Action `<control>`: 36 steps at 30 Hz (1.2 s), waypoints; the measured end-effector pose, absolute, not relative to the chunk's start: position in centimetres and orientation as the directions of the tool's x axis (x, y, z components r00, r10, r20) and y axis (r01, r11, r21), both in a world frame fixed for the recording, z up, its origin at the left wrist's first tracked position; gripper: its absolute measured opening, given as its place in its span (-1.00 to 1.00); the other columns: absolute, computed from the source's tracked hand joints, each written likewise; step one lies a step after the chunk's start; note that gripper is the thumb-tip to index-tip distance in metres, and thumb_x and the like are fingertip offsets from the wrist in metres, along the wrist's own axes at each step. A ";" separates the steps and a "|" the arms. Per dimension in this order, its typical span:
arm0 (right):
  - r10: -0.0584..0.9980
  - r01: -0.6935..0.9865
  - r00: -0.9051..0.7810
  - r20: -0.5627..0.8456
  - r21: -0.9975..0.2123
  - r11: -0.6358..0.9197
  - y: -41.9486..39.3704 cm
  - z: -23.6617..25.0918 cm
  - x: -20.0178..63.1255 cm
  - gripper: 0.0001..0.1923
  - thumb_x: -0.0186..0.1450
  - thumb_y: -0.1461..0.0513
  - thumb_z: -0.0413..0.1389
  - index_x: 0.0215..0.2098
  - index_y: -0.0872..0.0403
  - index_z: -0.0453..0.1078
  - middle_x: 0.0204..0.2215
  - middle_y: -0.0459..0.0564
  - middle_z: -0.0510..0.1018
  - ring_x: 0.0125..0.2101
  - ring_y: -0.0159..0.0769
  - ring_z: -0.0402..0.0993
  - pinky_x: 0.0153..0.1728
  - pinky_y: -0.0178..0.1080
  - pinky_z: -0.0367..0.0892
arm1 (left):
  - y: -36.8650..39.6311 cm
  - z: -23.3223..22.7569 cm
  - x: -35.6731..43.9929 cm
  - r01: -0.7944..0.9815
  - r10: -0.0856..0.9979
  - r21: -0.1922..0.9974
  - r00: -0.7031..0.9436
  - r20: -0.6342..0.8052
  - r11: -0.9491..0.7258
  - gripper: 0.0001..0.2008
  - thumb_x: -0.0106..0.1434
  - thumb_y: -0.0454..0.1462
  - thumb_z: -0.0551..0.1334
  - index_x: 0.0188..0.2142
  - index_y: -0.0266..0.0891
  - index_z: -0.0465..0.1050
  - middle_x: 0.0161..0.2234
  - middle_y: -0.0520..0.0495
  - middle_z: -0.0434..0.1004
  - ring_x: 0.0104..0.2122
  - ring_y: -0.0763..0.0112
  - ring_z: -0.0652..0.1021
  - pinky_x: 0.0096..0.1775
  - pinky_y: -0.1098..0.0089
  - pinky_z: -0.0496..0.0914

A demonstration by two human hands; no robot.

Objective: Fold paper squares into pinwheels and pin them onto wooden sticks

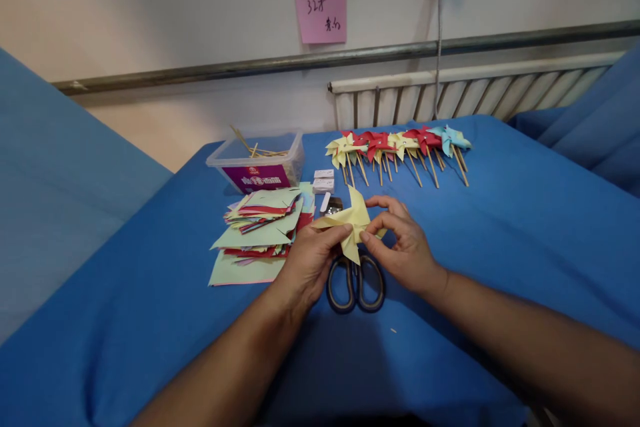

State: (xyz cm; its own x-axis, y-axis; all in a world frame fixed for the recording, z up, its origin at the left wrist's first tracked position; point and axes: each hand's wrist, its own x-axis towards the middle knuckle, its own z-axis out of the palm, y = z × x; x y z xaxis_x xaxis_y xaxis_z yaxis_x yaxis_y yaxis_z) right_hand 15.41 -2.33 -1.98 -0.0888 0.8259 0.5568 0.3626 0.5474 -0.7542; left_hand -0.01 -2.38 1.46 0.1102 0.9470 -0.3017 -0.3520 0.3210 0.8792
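A yellow paper pinwheel with folded blades is held up between both hands over the table. My left hand grips its left side, the thumb pressed near the centre. From the right, my right hand pinches the paper close to the middle with thumb and forefinger. Whether a pin sits between those fingertips is too small to tell. Below the pinwheel lies a pair of scissors, its dark handles towards me and its blades hidden. A small open box with dark contents is partly covered behind the paper.
Stacked coloured paper sheets lie left of my hands. Behind them stands a clear plastic tub with wooden sticks. Small white boxes sit beside it. Several finished pinwheels on sticks lie along the back of the blue-covered table.
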 end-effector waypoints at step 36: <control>0.926 0.283 0.030 0.377 -0.892 0.354 -2.0 -2.4 14.7 -0.86 0.14 0.25 0.20 -0.57 0.01 0.40 -0.22 0.03 0.57 -0.08 -0.14 0.48 -0.03 -0.09 0.31 | -2.2 0.9 0.1 -0.329 0.950 0.891 0.091 -0.298 0.312 -0.66 -0.12 -0.26 0.48 -0.32 -0.36 0.59 -0.41 -0.13 0.62 -0.45 0.38 0.55 -0.31 0.38 0.41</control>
State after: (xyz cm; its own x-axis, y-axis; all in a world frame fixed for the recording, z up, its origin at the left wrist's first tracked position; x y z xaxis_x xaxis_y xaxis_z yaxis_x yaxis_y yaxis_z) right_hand 14.73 -1.96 -2.41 0.0295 0.9258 0.3768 0.2828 0.3538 -0.8915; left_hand 0.10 -2.21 0.90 0.0915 0.9500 -0.2984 -0.3294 0.3117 0.8913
